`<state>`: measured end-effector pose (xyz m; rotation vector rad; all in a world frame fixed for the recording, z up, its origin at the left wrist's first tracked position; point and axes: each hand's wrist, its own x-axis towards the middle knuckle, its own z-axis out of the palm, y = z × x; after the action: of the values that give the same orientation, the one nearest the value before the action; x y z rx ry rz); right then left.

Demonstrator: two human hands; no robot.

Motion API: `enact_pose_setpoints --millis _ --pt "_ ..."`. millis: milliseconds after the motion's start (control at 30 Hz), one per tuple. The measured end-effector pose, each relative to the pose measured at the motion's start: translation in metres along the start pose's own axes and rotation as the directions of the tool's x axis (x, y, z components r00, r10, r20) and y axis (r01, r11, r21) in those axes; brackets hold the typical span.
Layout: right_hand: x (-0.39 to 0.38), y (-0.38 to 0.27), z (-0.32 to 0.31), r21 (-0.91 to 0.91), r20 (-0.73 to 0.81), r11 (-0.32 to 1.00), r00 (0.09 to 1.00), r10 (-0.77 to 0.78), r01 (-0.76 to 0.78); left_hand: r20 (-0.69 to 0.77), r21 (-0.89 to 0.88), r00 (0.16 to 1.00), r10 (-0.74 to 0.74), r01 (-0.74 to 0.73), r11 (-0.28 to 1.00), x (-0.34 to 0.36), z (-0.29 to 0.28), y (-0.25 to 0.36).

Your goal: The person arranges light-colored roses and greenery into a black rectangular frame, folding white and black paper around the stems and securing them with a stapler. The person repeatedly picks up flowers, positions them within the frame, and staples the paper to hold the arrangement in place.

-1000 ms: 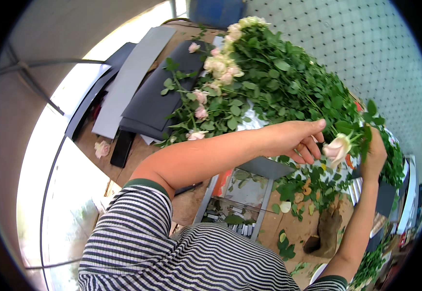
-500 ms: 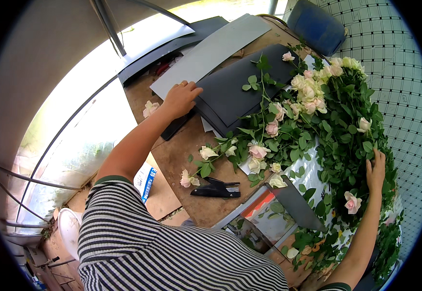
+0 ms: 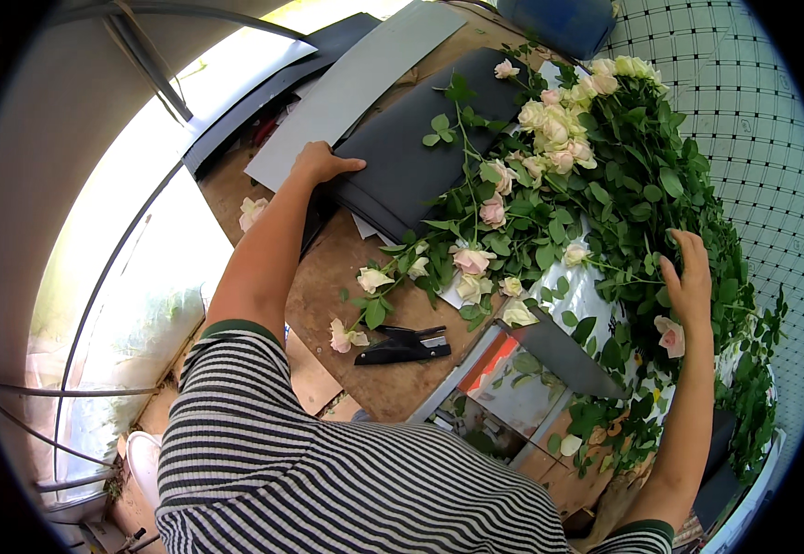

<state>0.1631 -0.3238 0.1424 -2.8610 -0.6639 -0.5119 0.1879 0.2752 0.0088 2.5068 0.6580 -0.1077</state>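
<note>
Left hand: the left hand [image 3: 322, 163], upper middle of the frame, lies palm down with fingers spread flat on the near edge of the dark sheets [image 3: 402, 157]; it pinches nothing.
Right hand: the right hand [image 3: 690, 282], at the right of the frame, rests open among the leaves with fingers loosely spread; whether it grips a stem I cannot tell.
Dark sheets: a stack of dark grey sheets on the desk [image 3: 374, 369], upper centre, partly under the flowers.
Grey sheet: a lighter grey sheet [image 3: 365, 74] lies just beyond the stack, toward the upper left.
Roses: a heap of pale pink and cream roses [image 3: 596, 185] with long leafy stems fills the upper right and right.
Loose blooms: single blooms [image 3: 372, 278] lie on the bare wood in the centre.
Stapler: a black stapler [image 3: 407, 345] lies below the centre, just beside one loose rose.
Sleeve: a striped shirt [image 3: 328, 462] fills the lower frame.
</note>
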Motion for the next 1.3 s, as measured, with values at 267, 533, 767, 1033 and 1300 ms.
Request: enact_pose_setpoints --millis 267,533,767,1033,1300 --pt "0.044 -0.163 0.044 0.422 0.177 0.83 0.865 -0.47 0.365 -0.214 0.012 0.974 0.069 -0.068 0.998 -0.006 -0.014 0.016" --pt "0.084 -0.236 0.141 0.433 0.295 0.84 0.829 -0.475 0.328 -0.143 -0.697 0.923 -0.357 0.162 0.699 -0.072 0.018 -0.019" --pt "0.098 -0.264 0.175 0.175 0.574 0.909 0.711 -0.407 0.379 0.055 -0.996 0.976 -0.21 0.039 -0.083 -0.106 0.072 0.022" --pt "0.117 -0.214 0.161 0.431 0.245 0.829 0.837 -0.488 0.357 -0.37 -0.928 0.91 -0.186 -0.373 0.02 -0.075 0.023 0.042" --pt "0.15 -0.184 0.17 0.592 0.262 0.806 0.948 -0.182 -0.009 -0.137 -0.988 0.986 -0.089 -0.143 -0.062 -0.043 -0.037 0.083"
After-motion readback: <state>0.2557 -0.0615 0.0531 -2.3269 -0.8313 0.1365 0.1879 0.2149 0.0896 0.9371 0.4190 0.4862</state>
